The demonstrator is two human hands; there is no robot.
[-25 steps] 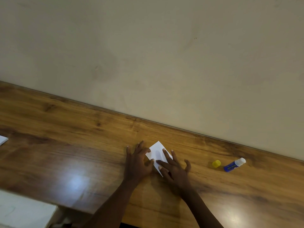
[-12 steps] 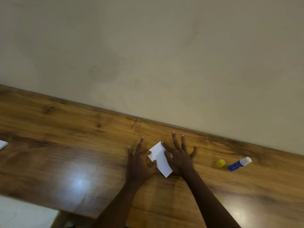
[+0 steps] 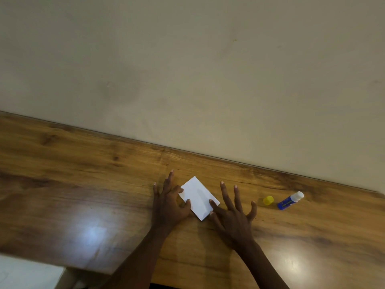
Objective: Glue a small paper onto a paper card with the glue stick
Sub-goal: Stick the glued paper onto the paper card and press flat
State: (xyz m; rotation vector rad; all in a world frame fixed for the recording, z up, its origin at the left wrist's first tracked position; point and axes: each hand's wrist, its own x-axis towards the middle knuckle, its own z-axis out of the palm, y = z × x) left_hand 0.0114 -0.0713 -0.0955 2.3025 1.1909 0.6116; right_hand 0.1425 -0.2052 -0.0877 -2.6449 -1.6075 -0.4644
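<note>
Two hands are down on the wooden table (image 3: pixel 83 184), one on either side of the white paper card (image 3: pixel 199 197). The card lies flat near the middle of the table, turned so one corner points to about eleven o'clock and the opposite corner to five. Only one white rectangle shows; a smaller paper on top cannot be told apart from it.

At the card's nine o'clock is the left hand (image 3: pixel 169 203), fingers spread and fairly straight. Its thumb and forefinger tips touch the card's near-left edge and the other fingers lie on the wood. Nothing is gripped.

At the card's four o'clock is the right hand (image 3: pixel 233 215), fingers splayed wide and clasping nothing. Its forefinger tip sits on the card's right-hand corner, while the other fingers fan out toward twelve and one o'clock over bare wood.

Out at three o'clock from the card, well apart from both hands, the yellow cap (image 3: pixel 268 200) sits on the table. Just beyond it lies the blue glue stick (image 3: pixel 290 200), uncapped, on its side, with its white tip pointing to about two o'clock.

A plain beige wall (image 3: pixel 187 69) fills twelve o'clock, and a white surface (image 3: pixel 25 272) shows at seven o'clock below the table edge.
</note>
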